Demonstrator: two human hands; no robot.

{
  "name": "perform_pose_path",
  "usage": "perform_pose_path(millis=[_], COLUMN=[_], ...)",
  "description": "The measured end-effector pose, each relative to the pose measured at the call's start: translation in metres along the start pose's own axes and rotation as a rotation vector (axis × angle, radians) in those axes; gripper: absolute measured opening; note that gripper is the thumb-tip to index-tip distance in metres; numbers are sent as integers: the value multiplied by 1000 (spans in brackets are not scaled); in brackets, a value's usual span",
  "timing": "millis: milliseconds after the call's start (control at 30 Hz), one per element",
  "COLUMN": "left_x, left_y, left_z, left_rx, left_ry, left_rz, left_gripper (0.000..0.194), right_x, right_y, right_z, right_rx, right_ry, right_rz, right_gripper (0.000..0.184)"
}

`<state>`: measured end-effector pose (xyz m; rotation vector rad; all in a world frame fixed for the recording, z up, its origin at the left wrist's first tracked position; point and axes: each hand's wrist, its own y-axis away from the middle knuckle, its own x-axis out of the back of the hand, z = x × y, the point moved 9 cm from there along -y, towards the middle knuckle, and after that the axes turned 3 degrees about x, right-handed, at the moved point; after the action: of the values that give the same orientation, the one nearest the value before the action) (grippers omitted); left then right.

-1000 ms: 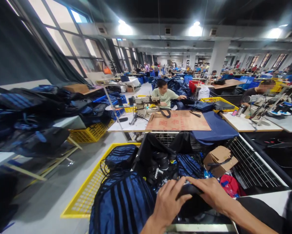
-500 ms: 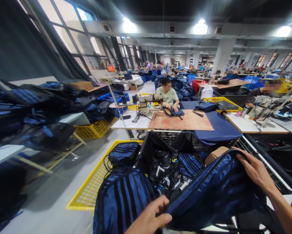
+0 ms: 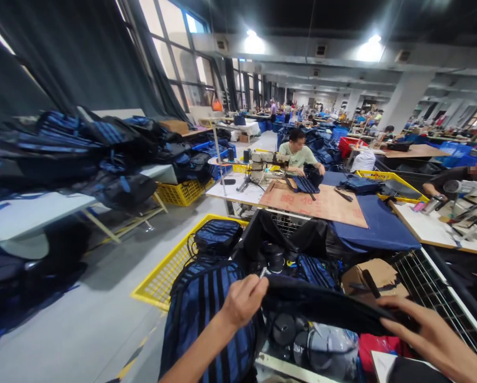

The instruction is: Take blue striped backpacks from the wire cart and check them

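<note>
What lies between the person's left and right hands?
A dark fabric piece, stretched from the left hand to the right hand, as the head view shows.

Clock referenced to the held fabric (image 3: 321, 302), spanning left hand (image 3: 244, 300) to right hand (image 3: 417, 324) above a bin (image 3: 425, 282). Bag (image 3: 210, 314): 9 o'clock. Carton (image 3: 386, 274) in bin: 2 o'clock. Beyond, on a bench (image 3: 233, 194): sewing machine (image 3: 264, 166), 11 o'clock; board (image 3: 316, 205), 12.

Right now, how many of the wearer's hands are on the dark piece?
2: left hand at the left end of the dark piece, right hand at its right end; neither hidden.
</note>
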<state>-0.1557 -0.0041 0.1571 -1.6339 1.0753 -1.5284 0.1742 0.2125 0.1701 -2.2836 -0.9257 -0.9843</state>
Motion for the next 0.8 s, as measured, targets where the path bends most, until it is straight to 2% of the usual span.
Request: perform_pose_path(millis=[67,133,233,300,367,467,533,600,700,767,800], left_x=[2,2,3,4,2,-9,-10,-4,13,19,19], left_y=[-9,-14,-17,-16,-14,0,9,13,13,14,16], left_z=[31,53,65,61,44,18,10,4,-5,-16,-25], left_rx=[-96,-148,-154,-113,40,286,321,290,234,253,295], left_ry=[89,131,157,186,218,303,294,174,-25,15,114], left_rz=[-13,-25,-39,-68,-157,-348,-386,-306,-97,-56,-92], left_gripper=[21,23,24,24,19,8,17,20,21,16,14], right_x=[-38,-79,-129,-146,-150,-144,-140,-140,-144,-140,-135], right_y=[-7,-14,-23,-27,-29,-31,-32,-35,-40,-43,-45], right_z=[-24,-44,-62,-66,-66,-63,-68,-79,-95,-100,-99], right_rx=[156,293,434,495,539,575,595,599,582,582,582], right_ry=[105,178,245,261,259,256,250,223,155,113,99], right_rz=[6,75,165,164,155,135,122,98,48,48,69], right_gripper=[28,28,36,44,51,50,46,43,39,37,37])
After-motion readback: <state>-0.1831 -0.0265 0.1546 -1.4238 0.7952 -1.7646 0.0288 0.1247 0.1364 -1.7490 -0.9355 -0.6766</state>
